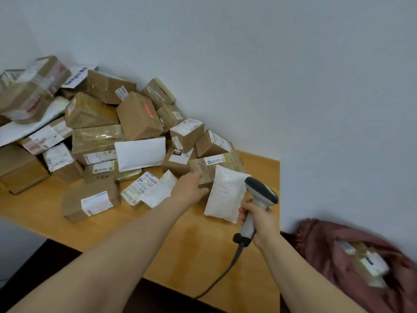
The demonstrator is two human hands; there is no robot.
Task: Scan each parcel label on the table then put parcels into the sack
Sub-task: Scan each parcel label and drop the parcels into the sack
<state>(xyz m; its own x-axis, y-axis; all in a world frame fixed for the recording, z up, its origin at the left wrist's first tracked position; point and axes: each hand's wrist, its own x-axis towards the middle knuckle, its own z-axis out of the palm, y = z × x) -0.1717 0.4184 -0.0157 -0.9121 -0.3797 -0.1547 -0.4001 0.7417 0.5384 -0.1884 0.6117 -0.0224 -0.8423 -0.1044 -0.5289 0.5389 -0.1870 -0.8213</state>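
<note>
The left hand (189, 188) reaches forward and grips the near end of a brown cardboard box (204, 171), with fingers on its top face and the thumb against its near side. The right hand (256, 216) is wrapped tight round the grey handle of a barcode scanner (261, 190). The scanner's dark head points toward 11 o'clock at the parcels, and its cable (222, 276) trails toward 7 o'clock over the wooden table (191, 249). Between the hands a white padded mailer (225, 195) leans on the gripped box and hides its right part; the mailer's print is too faint to read. The box carries a white sticker with a blue logo (213, 160), its text too small to read. At 11 o'clock of the left hand a small box bears a black tag (177, 153) that reads roughly "060". At 9 o'clock lie a flat parcel with barcode labels (140, 187) and a carton with a white-and-blue label (94, 203). Farther out toward 10 o'clock the pile of parcels (101, 123) is heaped against the wall. In it are a blank white envelope (141, 152), a box with an orange-red sticker (147, 110) and a white sheet with bold black lettering (75, 76) that I cannot read. At 4 o'clock of the right hand, off the table's edge, the dusky-pink sack (327, 245) lies open with blurred labelled parcels inside (367, 264).
</note>
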